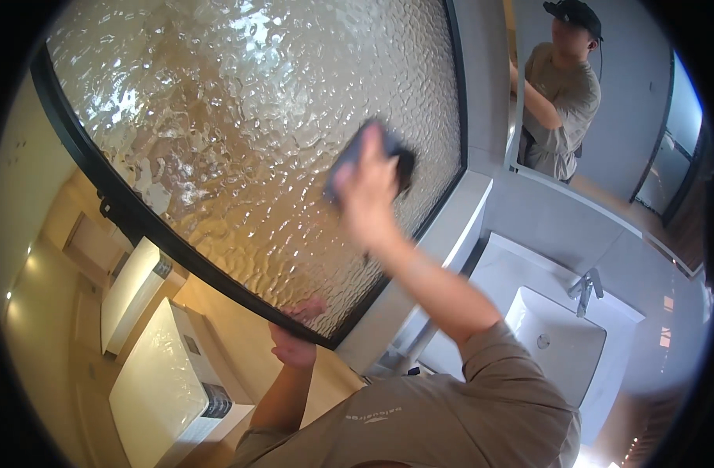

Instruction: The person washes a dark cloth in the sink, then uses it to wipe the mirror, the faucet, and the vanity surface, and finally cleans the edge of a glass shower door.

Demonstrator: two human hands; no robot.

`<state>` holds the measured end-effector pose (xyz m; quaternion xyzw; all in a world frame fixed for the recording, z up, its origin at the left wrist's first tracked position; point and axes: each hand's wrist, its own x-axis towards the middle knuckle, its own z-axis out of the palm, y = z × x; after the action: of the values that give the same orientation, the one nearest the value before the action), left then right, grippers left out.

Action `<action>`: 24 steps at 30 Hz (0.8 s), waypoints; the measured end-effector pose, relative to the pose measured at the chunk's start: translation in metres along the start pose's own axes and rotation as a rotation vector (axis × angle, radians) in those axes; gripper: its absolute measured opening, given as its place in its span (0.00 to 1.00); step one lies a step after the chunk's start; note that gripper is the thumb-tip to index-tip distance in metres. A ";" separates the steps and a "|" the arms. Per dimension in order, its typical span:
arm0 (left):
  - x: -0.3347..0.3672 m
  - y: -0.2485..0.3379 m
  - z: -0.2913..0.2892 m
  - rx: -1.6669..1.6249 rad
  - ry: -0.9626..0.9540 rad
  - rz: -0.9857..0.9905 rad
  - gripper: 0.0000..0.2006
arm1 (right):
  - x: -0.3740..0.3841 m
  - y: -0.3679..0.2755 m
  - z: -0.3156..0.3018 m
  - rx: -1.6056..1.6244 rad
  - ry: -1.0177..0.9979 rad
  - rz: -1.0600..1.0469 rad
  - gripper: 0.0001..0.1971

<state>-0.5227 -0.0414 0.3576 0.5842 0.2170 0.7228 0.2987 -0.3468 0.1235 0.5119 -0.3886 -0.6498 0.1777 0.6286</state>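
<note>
A large pane of rippled glass [255, 132] in a black frame [177, 269] fills the upper middle. My right hand [369, 191] is pressed to the glass, its fingers closed on a dark grey cloth [404, 165]; both are blurred by motion. Lower down, my left hand [294, 347] grips the frame's lower edge near the corner. Some of its fingers are behind the pane and show dimly through it.
To the right, a white basin [560, 339] with a chrome tap [585, 288] sits in a pale counter [513, 265]. A mirror [626, 101] hangs above it. At lower left, beyond the frame, lie two plastic-wrapped mattresses [166, 382]. A pale ledge [458, 214] runs beside the pane.
</note>
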 end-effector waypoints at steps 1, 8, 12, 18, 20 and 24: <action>0.001 -0.002 0.003 0.035 0.036 0.031 0.42 | 0.043 0.017 -0.018 0.087 0.039 0.187 0.36; 0.008 -0.011 0.013 0.094 0.062 0.093 0.40 | 0.120 0.170 -0.046 0.042 0.366 0.354 0.33; -0.001 -0.009 0.004 0.045 0.109 0.052 0.39 | -0.032 0.065 0.013 -0.006 0.154 0.181 0.36; -0.009 -0.015 0.002 0.153 0.246 0.079 0.39 | -0.183 -0.008 0.042 0.085 -0.523 0.138 0.49; -0.011 -0.020 0.001 0.002 0.265 0.141 0.40 | -0.116 -0.015 0.021 -0.044 -0.473 0.258 0.47; 0.007 -0.006 0.015 0.052 -0.004 0.013 0.41 | 0.060 0.103 -0.027 0.081 0.298 0.162 0.35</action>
<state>-0.5086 -0.0327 0.3624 0.5946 0.2311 0.7177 0.2791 -0.2869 0.2254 0.4823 -0.4362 -0.5081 0.1942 0.7169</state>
